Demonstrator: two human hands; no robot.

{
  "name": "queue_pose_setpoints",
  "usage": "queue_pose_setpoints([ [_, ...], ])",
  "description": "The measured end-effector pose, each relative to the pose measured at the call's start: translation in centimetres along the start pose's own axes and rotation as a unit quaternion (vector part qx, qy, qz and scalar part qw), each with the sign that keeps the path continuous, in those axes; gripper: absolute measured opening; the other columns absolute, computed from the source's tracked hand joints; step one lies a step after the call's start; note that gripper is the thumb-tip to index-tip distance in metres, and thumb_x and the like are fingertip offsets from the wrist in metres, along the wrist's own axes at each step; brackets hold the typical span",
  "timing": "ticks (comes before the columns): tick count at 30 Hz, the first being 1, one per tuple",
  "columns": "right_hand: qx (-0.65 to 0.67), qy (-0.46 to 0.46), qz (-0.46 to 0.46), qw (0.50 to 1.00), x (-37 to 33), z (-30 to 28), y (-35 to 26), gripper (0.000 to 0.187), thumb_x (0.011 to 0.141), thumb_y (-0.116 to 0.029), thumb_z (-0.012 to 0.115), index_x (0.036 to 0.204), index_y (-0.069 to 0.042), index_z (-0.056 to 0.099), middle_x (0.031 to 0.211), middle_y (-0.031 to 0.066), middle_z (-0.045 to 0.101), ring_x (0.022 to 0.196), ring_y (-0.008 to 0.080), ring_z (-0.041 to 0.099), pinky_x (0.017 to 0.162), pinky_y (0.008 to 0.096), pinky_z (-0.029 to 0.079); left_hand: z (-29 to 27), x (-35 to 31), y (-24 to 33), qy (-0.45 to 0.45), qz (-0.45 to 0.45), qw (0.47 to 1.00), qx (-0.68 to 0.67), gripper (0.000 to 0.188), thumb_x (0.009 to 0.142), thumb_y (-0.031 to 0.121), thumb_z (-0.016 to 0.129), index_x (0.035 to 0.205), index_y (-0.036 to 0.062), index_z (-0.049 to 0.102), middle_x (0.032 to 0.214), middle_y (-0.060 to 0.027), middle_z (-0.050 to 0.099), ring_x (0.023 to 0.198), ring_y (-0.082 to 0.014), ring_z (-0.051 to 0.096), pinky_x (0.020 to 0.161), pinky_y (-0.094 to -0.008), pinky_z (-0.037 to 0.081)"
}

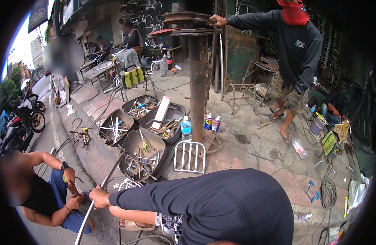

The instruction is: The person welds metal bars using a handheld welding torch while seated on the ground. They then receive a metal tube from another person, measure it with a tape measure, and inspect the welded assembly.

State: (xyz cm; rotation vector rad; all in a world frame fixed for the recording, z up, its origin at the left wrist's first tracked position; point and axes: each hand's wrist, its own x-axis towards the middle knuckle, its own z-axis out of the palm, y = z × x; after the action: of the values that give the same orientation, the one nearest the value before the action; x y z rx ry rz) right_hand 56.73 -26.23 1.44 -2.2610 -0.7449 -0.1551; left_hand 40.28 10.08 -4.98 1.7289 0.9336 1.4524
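My right hand (99,197), at the end of a dark sleeve reaching leftward, is closed around a long, thin metal tube (90,210). The tube slants from the lower edge up toward the tool bins, with a darker upper end. My left hand is not in view. Beyond my right forearm stands a bent chrome rack-like frame (189,157) with several parallel bars. A large bin of loose tools (126,141) lies beyond the tube. My bent leg and a sandalled foot (135,225) show below the arm.
A person (36,192) crouches at left, hands close to the tube. At right, another person (296,53) grips a round metal bender on a rusty post (197,81). A blue bottle (186,128), spray cans (212,122), coiled cable (329,194) and a green welding machine (132,76) stand around.
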Motion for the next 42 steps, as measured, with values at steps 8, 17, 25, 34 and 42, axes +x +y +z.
queue_pose_setpoints([
  [8, 0.029, 0.022, -0.006, 0.999, -0.4, 0.8, -1.1, 0.032, 0.055, -0.026, 0.093, 0.074, -0.009, 0.074, 0.076, 0.0143, 0.072, 0.088, 0.0360, 0.072, 0.095, 0.0501, 0.041, -0.2, -0.2, 0.8, 0.015, 0.002, 1.000, 0.007, 0.040, 0.107, 0.026, 0.048, 0.129, -0.0053, 0.059, 0.121, -0.0220, 0.064, 0.106, -0.0360, 0.063, 0.093, -0.0493, 0.050],
  [17, 0.030, 0.023, -0.002, 0.999, -0.3, 1.2, -1.2, 0.034, 0.053, -0.028, 0.093, 0.071, -0.010, 0.071, 0.074, 0.0140, 0.071, 0.087, 0.0358, 0.071, 0.093, 0.0480, 0.041, -2.0, 1.3, -1.4, 0.057, 0.013, 0.997, 0.044, 0.042, 0.107, 0.027, 0.050, 0.128, -0.0076, 0.061, 0.114, -0.0215, 0.068, 0.098, -0.0348, 0.067, 0.084, -0.0476, 0.054],
  [25, 0.044, 0.020, -0.015, 0.999, 0.0, 1.3, -0.7, 0.034, 0.056, -0.035, 0.091, 0.068, -0.011, 0.069, 0.074, 0.0153, 0.069, 0.088, 0.0371, 0.068, 0.088, 0.0478, 0.042, -3.6, 3.3, -2.5, 0.093, 0.022, 0.994, 0.061, 0.043, 0.108, 0.028, 0.051, 0.127, -0.0089, 0.063, 0.108, -0.0209, 0.071, 0.092, -0.0335, 0.070, 0.078, -0.0461, 0.057],
  [34, 0.050, 0.058, -0.012, 0.997, 0.1, 1.9, -0.5, 0.035, 0.055, -0.033, 0.091, 0.066, -0.012, 0.065, 0.074, 0.0142, 0.068, 0.086, 0.0368, 0.067, 0.089, 0.0486, 0.041, 8.2, 4.4, 15.5, -0.080, 0.038, 0.990, -0.107, 0.045, 0.109, 0.031, 0.049, 0.124, -0.0085, 0.063, 0.105, -0.0198, 0.070, 0.089, -0.0314, 0.068, 0.076, -0.0445, 0.055],
  [42, 0.053, 0.034, -0.008, 0.998, 0.1, 1.3, -0.4, 0.038, 0.055, -0.033, 0.093, 0.075, -0.009, 0.071, 0.078, 0.0153, 0.071, 0.090, 0.0365, 0.069, 0.091, 0.0475, 0.042, 17.9, 4.5, 26.0, -0.182, 0.052, 0.973, -0.130, 0.047, 0.109, 0.034, 0.047, 0.121, -0.0080, 0.064, 0.101, -0.0188, 0.070, 0.087, -0.0295, 0.067, 0.075, -0.0431, 0.054],
])
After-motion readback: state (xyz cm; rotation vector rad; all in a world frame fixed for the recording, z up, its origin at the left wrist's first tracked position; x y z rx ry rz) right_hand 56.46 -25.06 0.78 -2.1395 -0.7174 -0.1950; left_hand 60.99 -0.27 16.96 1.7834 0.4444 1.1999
